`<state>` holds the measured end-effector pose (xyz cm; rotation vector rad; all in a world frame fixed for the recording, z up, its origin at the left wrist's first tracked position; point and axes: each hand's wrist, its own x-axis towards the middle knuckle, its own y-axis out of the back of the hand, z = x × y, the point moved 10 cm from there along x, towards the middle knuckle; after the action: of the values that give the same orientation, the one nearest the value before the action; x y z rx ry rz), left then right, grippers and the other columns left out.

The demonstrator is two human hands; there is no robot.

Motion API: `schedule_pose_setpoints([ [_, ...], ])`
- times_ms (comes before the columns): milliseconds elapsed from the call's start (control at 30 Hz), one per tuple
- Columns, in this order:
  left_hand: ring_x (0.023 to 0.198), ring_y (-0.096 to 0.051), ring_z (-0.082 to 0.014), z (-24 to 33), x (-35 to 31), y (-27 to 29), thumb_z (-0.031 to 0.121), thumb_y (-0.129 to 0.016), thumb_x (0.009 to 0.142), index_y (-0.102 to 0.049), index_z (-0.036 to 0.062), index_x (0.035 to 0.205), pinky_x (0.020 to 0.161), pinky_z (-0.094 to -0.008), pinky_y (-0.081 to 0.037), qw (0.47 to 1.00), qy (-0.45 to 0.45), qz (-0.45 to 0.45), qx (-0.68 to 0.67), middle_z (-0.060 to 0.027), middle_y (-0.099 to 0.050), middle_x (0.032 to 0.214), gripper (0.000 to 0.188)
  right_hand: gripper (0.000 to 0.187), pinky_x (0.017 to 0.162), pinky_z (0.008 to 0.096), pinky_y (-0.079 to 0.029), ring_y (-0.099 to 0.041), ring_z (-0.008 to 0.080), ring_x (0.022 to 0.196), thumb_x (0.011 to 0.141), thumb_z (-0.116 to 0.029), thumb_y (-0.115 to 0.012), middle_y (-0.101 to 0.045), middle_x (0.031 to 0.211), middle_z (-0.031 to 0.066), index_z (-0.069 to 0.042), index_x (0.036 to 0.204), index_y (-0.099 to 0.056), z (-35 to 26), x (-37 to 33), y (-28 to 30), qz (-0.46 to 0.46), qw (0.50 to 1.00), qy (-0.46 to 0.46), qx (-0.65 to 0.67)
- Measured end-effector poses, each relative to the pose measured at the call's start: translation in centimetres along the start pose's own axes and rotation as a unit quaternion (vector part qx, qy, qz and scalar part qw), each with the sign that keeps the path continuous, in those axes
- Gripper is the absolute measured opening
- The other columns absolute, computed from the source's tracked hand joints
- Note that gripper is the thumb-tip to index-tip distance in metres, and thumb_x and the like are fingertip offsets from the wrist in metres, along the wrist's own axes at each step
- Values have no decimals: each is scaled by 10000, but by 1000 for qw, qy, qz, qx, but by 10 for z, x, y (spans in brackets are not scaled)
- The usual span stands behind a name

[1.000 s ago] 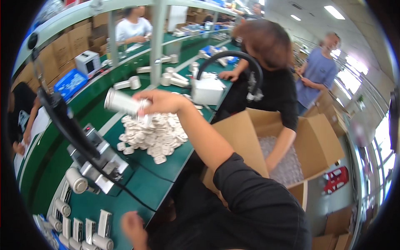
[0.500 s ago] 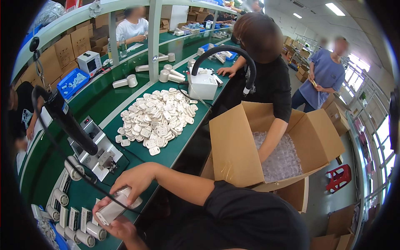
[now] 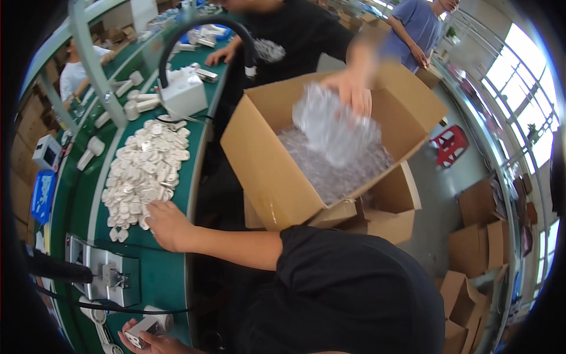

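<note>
Low in the view, my left hand (image 3: 154,343) is closed round a white device (image 3: 144,331) with a boxy body and a round cylinder end. My right hand (image 3: 172,227) reaches across the bench to the near edge of a heap of small white plastic plates (image 3: 147,171). Its fingers close on one plate at the heap's edge, partly hidden by the fingertips. Between my hands stands a metal bench fixture (image 3: 109,274). More white devices (image 3: 100,321) lie beside the fixture, close to my left hand.
A co-worker's hand (image 3: 354,94) lifts clear bubble packaging (image 3: 333,127) above an open cardboard box (image 3: 274,177) beside the bench. A white machine (image 3: 184,91) with a black flexible hose stands beyond the heap. A black cable (image 3: 141,310) crosses near my left hand. A red stool (image 3: 451,146) stands on the floor.
My right hand has left the white device and moved to the heap of plates. The co-worker's hand has come up from the box with bubble packaging. My view has swung right.
</note>
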<state>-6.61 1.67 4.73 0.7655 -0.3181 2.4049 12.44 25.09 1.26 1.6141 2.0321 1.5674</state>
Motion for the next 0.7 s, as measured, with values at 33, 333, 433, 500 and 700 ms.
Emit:
schedule_pose_setpoints([
  [33, 1034, -500, -254, 2, 0, -9, 166, -453, 939, -331, -41, 1291, 891, -355, -423, 999, -9, -13, 33, -171, -496, 1136, 426, 342, 951, 415, -335, -413, 341, 1161, 698, -140, -623, -482, 1183, 202, 2, 1006, -583, 3, -3, -2, 12, 1000, 13, 6],
  [333, 883, -478, -251, -21, 13, -11, 297, -523, 903, -313, -15, 1285, 826, -407, -425, 998, -16, -62, -8, -179, -490, 1058, 536, 150, 840, 393, -438, -532, 353, 967, 704, -46, -562, -554, 990, 202, 34, 827, -596, -18, -9, -16, 29, 982, 127, 139],
  [433, 941, -536, -285, -39, 9, -17, 291, -585, 877, -302, 31, 1315, 837, -391, -463, 997, 47, -45, -34, -211, -518, 1130, 582, 130, 662, 426, -483, -574, 367, 749, 706, -34, -512, -567, 806, 197, 10, 820, -558, -3, -9, -19, 73, 979, 122, 145],
  [500, 927, -541, -257, -29, 9, -33, 258, -607, 854, -297, 46, 1326, 841, -388, -455, 995, 32, -70, -69, -188, -530, 1108, 603, 194, 698, 393, -501, -605, 343, 803, 764, -68, -539, -611, 910, 197, 9, 934, -595, 9, -8, -17, 44, 994, 87, 51],
  [700, 871, -534, -164, 3, 5, -42, 76, -582, 800, -355, 27, 1276, 783, -289, -449, 986, 35, -125, -101, -108, -517, 1011, 530, 140, 662, 183, -416, -520, 54, 744, 883, -103, -581, -616, 852, 21, 2, 969, -614, 62, -21, 23, 217, 863, -174, 421],
])
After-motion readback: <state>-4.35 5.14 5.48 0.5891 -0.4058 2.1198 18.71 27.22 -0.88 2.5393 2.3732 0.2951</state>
